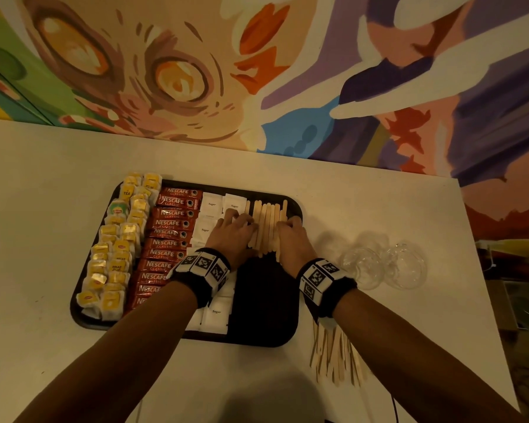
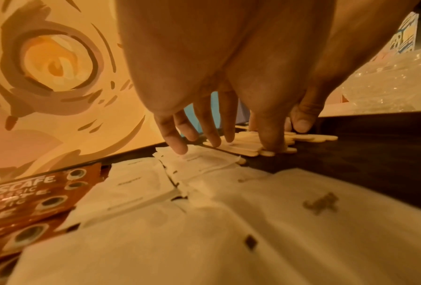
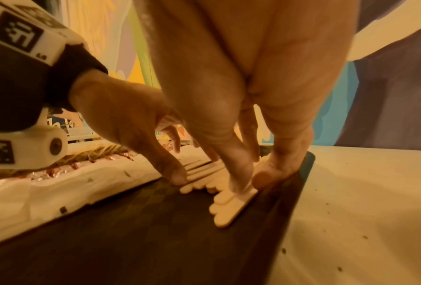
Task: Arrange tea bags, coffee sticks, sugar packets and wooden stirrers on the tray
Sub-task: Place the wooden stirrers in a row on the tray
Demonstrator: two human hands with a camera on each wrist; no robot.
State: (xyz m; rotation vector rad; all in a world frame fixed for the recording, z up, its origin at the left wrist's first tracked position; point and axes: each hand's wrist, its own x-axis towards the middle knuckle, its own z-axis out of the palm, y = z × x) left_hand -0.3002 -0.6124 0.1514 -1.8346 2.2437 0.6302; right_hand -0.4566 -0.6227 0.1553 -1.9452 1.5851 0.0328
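- Your left hand is lying palm-down on the tray, its fingers straight and spread; the fingertips are touching the sugar packets and the left edge of the row of wooden stirrers.
- Your right hand is bracing the right edge of that row, fingers straight and close together, with the thumb pressing on the near ends of the sticks.
- The stirrers are lying side by side in the far right part of the tray, just beside the sugar packets.
- Coffee sticks are sitting in a column left of the sugar, and tea bags are filling the tray's left edge.
- More loose stirrers are lying on the white table, off the tray by your right forearm.
- Glass cups are standing on the table right of the tray.
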